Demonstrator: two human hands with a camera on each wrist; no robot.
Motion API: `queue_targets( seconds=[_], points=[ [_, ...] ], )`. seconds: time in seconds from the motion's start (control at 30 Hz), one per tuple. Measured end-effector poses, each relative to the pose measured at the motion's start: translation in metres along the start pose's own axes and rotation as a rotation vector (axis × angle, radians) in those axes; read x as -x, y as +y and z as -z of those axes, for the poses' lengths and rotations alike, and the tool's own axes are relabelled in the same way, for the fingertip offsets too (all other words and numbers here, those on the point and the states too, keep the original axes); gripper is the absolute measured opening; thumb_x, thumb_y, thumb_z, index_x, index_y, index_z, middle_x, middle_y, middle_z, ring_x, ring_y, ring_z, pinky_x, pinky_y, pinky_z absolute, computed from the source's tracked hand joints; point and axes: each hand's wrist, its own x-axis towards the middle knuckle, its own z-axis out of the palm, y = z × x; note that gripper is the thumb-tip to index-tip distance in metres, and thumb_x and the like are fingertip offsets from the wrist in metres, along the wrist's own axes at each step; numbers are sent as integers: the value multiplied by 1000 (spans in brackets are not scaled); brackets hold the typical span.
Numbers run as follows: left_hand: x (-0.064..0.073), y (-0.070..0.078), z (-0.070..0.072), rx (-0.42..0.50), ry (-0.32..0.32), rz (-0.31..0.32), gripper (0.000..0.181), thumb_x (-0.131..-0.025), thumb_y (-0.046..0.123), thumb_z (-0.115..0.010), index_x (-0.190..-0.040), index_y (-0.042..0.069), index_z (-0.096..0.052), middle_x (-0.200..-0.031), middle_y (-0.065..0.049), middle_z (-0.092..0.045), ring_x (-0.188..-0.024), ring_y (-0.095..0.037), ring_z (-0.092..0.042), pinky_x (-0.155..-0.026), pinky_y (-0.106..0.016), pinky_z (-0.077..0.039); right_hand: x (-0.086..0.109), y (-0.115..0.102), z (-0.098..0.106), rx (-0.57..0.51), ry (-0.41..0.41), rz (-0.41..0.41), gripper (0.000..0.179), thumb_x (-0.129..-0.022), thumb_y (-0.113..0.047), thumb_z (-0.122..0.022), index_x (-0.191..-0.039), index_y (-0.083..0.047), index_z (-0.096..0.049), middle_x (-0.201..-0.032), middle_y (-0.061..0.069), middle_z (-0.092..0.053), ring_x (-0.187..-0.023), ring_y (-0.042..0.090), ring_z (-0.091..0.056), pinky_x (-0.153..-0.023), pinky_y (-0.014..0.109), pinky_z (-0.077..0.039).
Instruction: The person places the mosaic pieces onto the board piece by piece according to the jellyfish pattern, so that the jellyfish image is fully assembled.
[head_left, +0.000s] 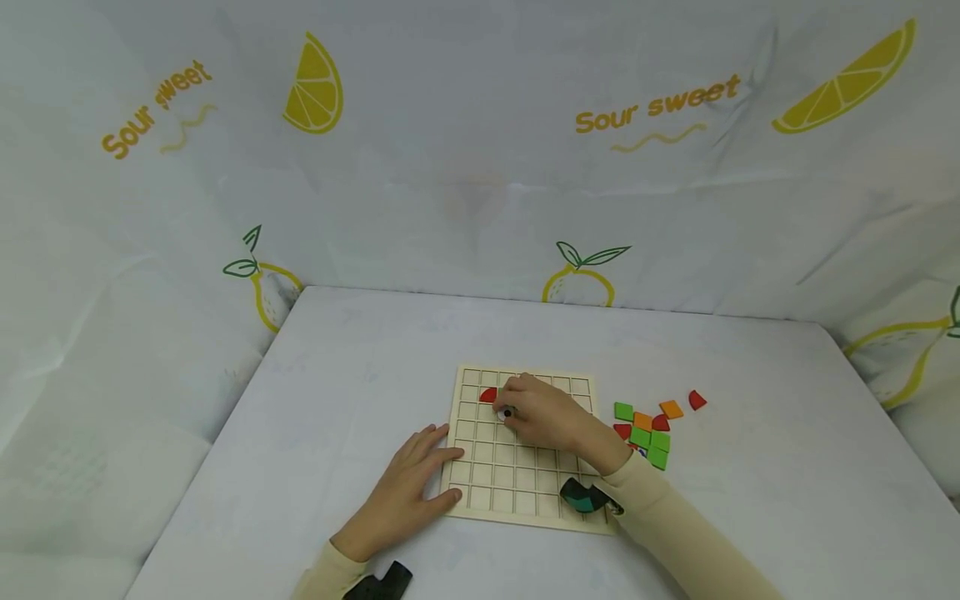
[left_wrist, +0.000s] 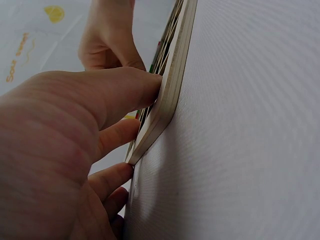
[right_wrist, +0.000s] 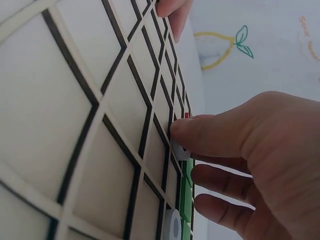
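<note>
One head camera gives me the counter (head_left: 360,367) from above, with a wooden grid board (head_left: 482,476) lying well apart from its far edge. I see the left hand (head_left: 405,492) relaxed, its fingers fairly straight, touching the board along its left edge by the near left corner. The right hand (head_left: 542,410) reaches in across the board's right edge and pinches a round white piece (head_left: 503,414) with a dark centre, over the far half of the grid. A red piece (head_left: 488,395) sits just beside it, closer to the board's far edge. Off the board's right edge I have a loose group of green tiles (head_left: 640,437), orange tiles (head_left: 671,409) and red quarter pieces (head_left: 697,400).

From the left wrist, I see the thumb against the board's rim; the right hand shows beyond.

From the right wrist, I see the thumb on the round white piece; whether that touches the grid I cannot tell. Green pieces (right_wrist: 186,200) show near it, and another round piece (right_wrist: 172,226) is nearer my camera.
</note>
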Motion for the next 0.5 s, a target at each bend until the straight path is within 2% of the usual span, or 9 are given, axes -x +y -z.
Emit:
queue_targets(
  seconds=[0.3,0.37,0.5],
  points=[
    [1,-3,-2,-16,8,0,50,-91,27,-74,-137,16,-60,-163,-8,-37,-155,-34,-25,-123,-61,-24,1,-1,2,1,0,23,20,-93,-11,-72,-112,-13,-76,-105,-1,-65,-99,14,-56,-85,31,-52],
    [1,-3,-2,-11,8,2,50,-91,27,-74,-137,16,-60,-163,-8,-37,-155,-34,-25,-123,-61,-25,3,-1,4,-18,-8,12,21,-93,-11,-71,-114,-12,-75,-107,0,-65,-100,15,-55,-84,31,-52],
    [1,-3,-2,-5,6,2,49,-91,28,-73,-137,16,-60,-164,-7,-37,-155,-33,-25,-122,-61,-25,12,7,12,-79,-9,-73,25,-95,-12,-70,-119,-14,-72,-112,-1,-64,-101,14,-53,-84,32,-52]
  ],
)
